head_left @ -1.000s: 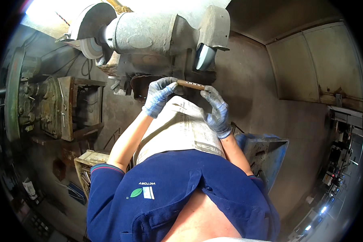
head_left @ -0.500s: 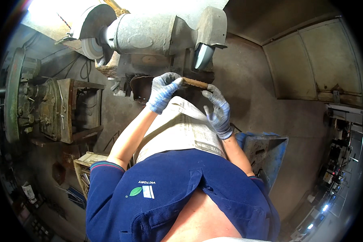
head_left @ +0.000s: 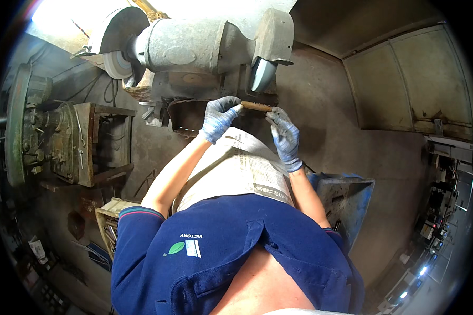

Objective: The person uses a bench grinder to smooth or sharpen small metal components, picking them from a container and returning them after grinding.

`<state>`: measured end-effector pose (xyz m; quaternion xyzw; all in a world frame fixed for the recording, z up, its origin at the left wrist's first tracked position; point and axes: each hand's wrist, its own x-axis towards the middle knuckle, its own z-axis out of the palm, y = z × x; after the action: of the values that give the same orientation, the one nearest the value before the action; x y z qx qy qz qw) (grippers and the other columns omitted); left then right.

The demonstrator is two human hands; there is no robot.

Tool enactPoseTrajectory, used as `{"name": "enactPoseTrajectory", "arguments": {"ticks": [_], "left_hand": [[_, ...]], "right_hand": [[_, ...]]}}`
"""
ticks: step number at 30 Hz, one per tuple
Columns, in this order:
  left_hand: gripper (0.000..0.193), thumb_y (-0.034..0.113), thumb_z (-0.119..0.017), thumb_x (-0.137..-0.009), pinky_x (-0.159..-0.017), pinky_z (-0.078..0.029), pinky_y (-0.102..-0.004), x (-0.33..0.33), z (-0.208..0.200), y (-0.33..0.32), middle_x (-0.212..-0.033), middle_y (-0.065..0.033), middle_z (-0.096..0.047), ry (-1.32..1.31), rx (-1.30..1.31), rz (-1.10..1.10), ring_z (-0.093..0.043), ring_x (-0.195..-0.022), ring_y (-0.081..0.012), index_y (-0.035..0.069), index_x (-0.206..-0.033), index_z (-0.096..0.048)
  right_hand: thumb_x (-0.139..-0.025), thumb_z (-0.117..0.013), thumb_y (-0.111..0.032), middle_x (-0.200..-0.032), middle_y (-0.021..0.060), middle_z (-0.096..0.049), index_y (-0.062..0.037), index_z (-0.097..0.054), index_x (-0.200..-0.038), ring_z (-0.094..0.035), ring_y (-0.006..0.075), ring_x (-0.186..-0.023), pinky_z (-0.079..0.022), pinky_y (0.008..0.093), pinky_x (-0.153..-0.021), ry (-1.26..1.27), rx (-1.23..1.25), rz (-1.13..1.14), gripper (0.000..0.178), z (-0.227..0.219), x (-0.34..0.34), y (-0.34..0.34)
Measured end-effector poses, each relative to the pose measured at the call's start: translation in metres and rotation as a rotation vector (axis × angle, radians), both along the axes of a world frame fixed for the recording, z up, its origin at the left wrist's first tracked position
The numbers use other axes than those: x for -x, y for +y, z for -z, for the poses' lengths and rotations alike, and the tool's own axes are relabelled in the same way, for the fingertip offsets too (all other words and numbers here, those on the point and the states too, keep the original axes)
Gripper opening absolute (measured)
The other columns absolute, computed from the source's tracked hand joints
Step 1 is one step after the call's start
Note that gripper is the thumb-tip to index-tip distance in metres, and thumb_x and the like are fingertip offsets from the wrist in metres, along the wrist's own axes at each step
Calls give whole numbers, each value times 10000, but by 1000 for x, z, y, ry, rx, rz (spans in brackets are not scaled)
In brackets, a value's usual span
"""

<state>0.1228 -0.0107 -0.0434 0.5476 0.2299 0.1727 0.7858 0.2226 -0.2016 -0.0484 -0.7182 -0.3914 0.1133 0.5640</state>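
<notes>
Brown bar (head_left: 256, 106), held at 6 o'clock from the nearer grinding wheel (head_left: 263, 75), stands apart from it; how much work is finished or left cannot be told. Left hand (head_left: 218, 117) pinches its 9 o'clock end; right hand (head_left: 285, 137) touches its 3 o'clock end, grip unclear.

So the outfit is a navy short-sleeved polo shirt (head_left: 231, 223), open at the neck with a dark button (head_left: 272, 245). The left sleeve (head_left: 141, 211) ends in thin red and green trim. On the left of the chest there's a green leaf (head_left: 176, 248) next to a pale striped block (head_left: 193, 248), with tiny white lettering (head_left: 191, 236) on the far side. Left hand (head_left: 219, 118) and right hand (head_left: 285, 137) both wear blue-and-white knit gloves, greyish and kinda grubby over the fingers (head_left: 224, 103).
</notes>
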Motion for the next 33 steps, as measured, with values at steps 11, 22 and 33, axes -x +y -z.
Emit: {"name": "enactPoseTrajectory", "arguments": {"ticks": [11,22,33], "left_hand": [[120,29,-631,-825,-702,-509,-247,-32,40,-7,-827,-55,-651,-9,173,-25,-599,-734,-108,-32,-928,-638],[84,10,-609,-837,-701,-563,-307,-59,41,-31,-827,-109,-646,-11,458,-208,-641,-725,-192,-43,-900,-624],[44,15,-620,-826,-584,-507,-233,-43,30,3,-753,-50,-641,57,352,-311,-586,-622,-109,3,-865,-636]], "right_hand": [[-731,-683,13,-1128,135,-599,-28,-657,-1022,-570,247,-1073,-453,315,-909,-189,39,101,295,4,-24,6],[-829,-604,-20,-964,103,-665,0,-661,-984,-617,188,-929,-471,290,-841,-20,46,182,166,14,-39,7],[-818,-626,-11,-945,88,-668,1,-666,-965,-624,147,-871,-478,253,-766,124,-64,144,153,22,-18,50]]}}
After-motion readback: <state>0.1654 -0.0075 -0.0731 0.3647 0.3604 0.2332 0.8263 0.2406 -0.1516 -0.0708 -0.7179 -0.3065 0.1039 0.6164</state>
